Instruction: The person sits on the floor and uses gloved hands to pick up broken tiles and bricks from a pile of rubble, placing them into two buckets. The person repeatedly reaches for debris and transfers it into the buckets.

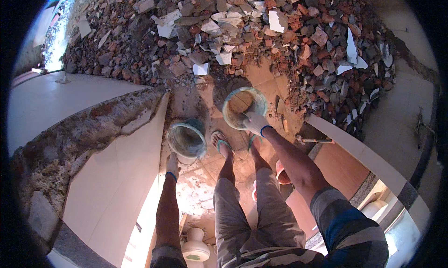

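Observation:
My right hand (pixel 255 123), in a pale glove, is closed on the near rim of a round greenish bucket (pixel 260 99). That bucket tilts so its dusty brown inside shows, above the floor near my right foot. Lower left, my gloved left hand (pixel 172 164) meets the near rim of a second, teal-grey bucket (pixel 187 141). Its fingers look curled at that rim, though they are partly hidden. This bucket also leans its mouth toward me, and I see no load in it. Blue bands circle both wrists.
A big heap of broken brick and white tile pieces (pixel 224 30) fills the far side. Broken walls (pixel 112 188) flank me left and right. A hammer-like tool (pixel 315 140) lies by the right wall, near a small reddish pot (pixel 282 173). A white toilet (pixel 196 249) stands behind me.

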A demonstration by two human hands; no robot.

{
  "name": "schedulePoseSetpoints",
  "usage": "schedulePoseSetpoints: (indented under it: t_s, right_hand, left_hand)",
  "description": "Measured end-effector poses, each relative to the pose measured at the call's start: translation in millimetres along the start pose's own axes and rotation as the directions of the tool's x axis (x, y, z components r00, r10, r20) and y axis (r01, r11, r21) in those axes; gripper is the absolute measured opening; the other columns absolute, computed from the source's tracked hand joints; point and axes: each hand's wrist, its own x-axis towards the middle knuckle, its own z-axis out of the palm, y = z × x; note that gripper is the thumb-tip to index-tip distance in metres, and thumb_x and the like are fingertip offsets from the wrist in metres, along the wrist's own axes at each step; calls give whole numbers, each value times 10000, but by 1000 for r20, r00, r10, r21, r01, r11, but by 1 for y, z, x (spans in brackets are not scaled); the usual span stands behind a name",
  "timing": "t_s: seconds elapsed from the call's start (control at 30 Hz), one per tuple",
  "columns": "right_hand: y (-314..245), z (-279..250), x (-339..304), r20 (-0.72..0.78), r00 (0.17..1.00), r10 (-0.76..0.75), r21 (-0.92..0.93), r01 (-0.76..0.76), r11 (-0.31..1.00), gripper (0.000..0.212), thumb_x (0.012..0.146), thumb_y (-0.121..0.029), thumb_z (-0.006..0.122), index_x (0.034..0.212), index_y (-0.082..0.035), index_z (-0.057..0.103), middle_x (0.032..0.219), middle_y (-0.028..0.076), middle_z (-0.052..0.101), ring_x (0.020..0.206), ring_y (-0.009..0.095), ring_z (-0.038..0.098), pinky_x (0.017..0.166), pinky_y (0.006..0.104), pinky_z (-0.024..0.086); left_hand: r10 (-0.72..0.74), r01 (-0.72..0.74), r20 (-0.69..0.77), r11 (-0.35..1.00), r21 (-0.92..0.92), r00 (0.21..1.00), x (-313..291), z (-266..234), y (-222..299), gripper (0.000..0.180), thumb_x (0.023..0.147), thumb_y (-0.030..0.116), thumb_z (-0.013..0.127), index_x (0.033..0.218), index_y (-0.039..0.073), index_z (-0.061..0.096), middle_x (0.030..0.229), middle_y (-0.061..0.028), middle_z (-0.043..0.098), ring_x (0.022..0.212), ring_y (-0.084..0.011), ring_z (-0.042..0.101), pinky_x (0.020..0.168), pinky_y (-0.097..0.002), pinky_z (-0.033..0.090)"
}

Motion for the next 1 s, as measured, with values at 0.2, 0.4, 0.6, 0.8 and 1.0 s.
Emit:
schedulePoseSetpoints:
  t_s: [0.2,0.4,0.6,0.8,1.0]
  right_hand:
    - [-27,-10,-48,-12,981,195,389,-175,905,385,995,-375,542,1120,-76,749,1124,242,749,1028,441,727,915,557,569]
    - [-5,26,-98,-87,973,213,453,-152,879,412,972,-406,539,1143,-97,749,1095,244,756,974,447,741,881,564,577]
    - [39,50,-139,-81,963,259,439,-199,876,426,983,-429,540,1048,-81,777,1009,257,758,927,440,753,821,538,583]
    - [90,55,-182,23,960,280,500,-254,828,405,992,-422,557,992,-53,722,973,248,750,917,433,737,819,526,569]
    - [130,68,-199,-18,936,350,477,-300,826,367,965,-384,569,1022,-81,768,1038,241,752,977,429,732,867,538,572]
  left_hand:
    - [297,-330,147,885,330,944,-50,5,-41,596,1024,539,614,1368,52,642,1258,-100,675,1210,-276,605,1074,-398,442]
    - [-203,-237,883,916,324,422,-227,80,-91,381,1110,317,536,1409,88,589,1226,-80,688,1099,-181,670,945,-363,568]
    - [-586,-716,730,334,613,352,-399,128,-111,699,1068,668,404,1442,127,639,1418,-168,678,1298,-366,634,1128,-413,462]
    - [-650,-539,680,459,706,338,-443,132,-102,700,1089,646,398,1488,111,606,1434,-175,662,1325,-321,619,1180,-385,410]
    - [-426,-442,783,655,613,454,-462,123,-108,668,1083,584,462,1511,86,579,1451,-164,657,1356,-308,604,1182,-382,410]
